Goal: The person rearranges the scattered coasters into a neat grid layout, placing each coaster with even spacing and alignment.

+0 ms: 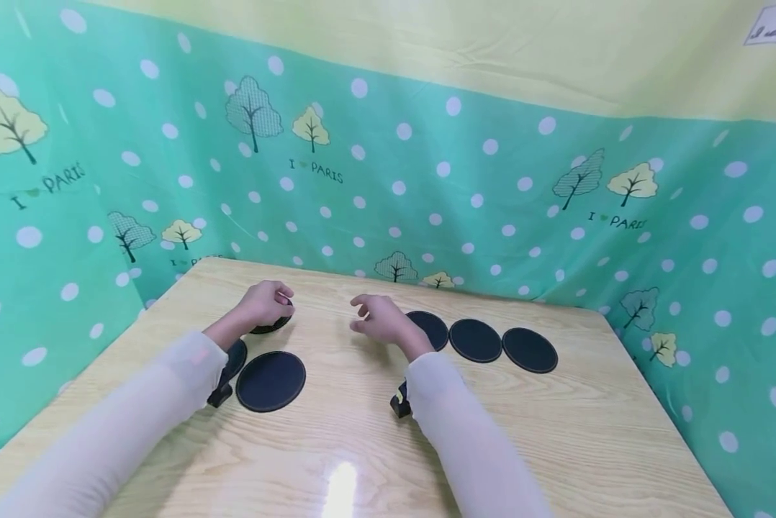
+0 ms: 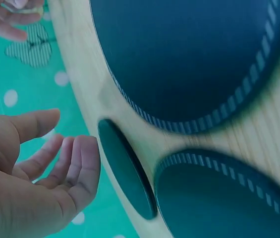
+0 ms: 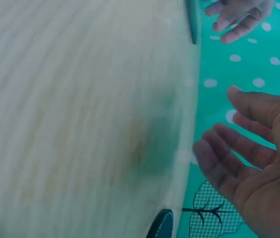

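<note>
My left hand (image 1: 265, 303) hovers over the far coaster (image 1: 271, 328) of a left-hand group. In the left wrist view its fingers are loosely bent, with nothing between them, beside a coaster (image 2: 127, 171). Nearer me lie a round black coaster (image 1: 271, 383) with a stitched rim and another coaster (image 1: 235, 357), partly hidden by the left sleeve. My right hand (image 1: 381, 318) is raised above the table, just left of a row of three similar coasters. The row's left coaster (image 1: 432, 329) is partly covered by that arm. Loosely bent and holding nothing, the right fingers (image 3: 219, 153) show in the right wrist view.
Beside the covered coaster in the row lie a middle coaster (image 1: 475, 340) and a right coaster (image 1: 530, 350). The light wooden table (image 1: 556, 432) ends at a green dotted curtain (image 1: 336, 180) behind and at both sides. A dark wrist device (image 1: 401, 401) hangs under the right sleeve.
</note>
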### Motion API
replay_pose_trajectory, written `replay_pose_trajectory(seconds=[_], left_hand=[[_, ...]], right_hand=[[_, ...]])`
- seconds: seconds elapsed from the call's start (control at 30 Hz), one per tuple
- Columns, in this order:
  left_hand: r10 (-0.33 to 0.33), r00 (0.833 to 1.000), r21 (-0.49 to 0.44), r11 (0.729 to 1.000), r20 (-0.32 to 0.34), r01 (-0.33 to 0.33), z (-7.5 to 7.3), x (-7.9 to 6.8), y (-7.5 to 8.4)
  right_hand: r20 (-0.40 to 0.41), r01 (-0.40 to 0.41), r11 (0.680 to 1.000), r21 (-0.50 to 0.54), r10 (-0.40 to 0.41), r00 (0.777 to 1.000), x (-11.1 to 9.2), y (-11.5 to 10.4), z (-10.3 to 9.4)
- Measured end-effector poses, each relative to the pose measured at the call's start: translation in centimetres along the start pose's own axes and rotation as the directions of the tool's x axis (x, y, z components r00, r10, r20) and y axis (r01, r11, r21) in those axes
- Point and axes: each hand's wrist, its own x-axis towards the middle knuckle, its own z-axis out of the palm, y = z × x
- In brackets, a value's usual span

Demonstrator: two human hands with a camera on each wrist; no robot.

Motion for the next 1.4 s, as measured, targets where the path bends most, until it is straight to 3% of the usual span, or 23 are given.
replay_pose_trajectory(seconds=[0.37, 0.73, 0.87, 1.03, 1.1, 1.17, 1.23, 1.3, 1.37, 1.4], left_hand=[[-0.017, 0.998, 0.152, 0.988, -0.064, 0.026, -2.8, 0.5, -3.4], [-0.053, 0.999, 0.185, 0.981, 0.003, 0.052, -4.2, 2.0, -6.2], [-0.071, 0.996, 0.170, 0.983, 0.047, 0.062, -4.5, 2.2, -7.1], [-0.053, 0.995, 0.168, 0.985, 0.090, 0.038, -4.4, 2.4, -7.1], [-0.043, 0.994, 0.172, 0.985, 0.102, 0.025, -4.4, 2.4, -6.9], [-0.034, 0.993, 0.176, 0.984, 0.112, 0.013, -4.3, 2.4, -6.7], [-0.025, 0.993, 0.180, 0.984, 0.118, 0.004, -4.3, 2.2, -6.4], [-0.018, 0.993, 0.181, 0.983, 0.120, -0.004, -4.4, 2.1, -6.3], [-0.010, 0.992, 0.184, 0.983, 0.122, -0.013, -4.4, 2.1, -6.3], [-0.005, 0.992, 0.185, 0.983, 0.124, -0.018, -4.4, 2.1, -6.3]], right_hand=[[0.014, 0.020, 1.000, -0.021, -0.019, 1.000, 1.5, -1.8, 2.1], [-0.003, 0.014, 1.000, -0.003, -0.014, 1.000, 2.8, -4.0, 3.7], [-0.015, 0.003, 0.999, 0.050, -0.002, 1.000, 3.1, -4.4, 4.2], [-0.020, -0.047, 0.976, 0.212, 0.053, 0.998, 3.4, -4.5, 5.0], [-0.024, -0.082, 0.952, 0.296, 0.093, 0.995, 3.5, -4.5, 5.3], [-0.016, -0.121, 0.901, 0.417, 0.141, 0.990, 3.6, -4.6, 5.6], [0.003, -0.160, 0.813, 0.560, 0.192, 0.981, 3.8, -4.8, 6.0], [0.027, -0.187, 0.706, 0.683, 0.231, 0.973, 3.9, -5.1, 6.4], [0.056, -0.207, 0.593, 0.778, 0.262, 0.964, 4.1, -5.4, 6.7], [0.065, -0.214, 0.555, 0.804, 0.275, 0.959, 4.2, -5.5, 6.8]])
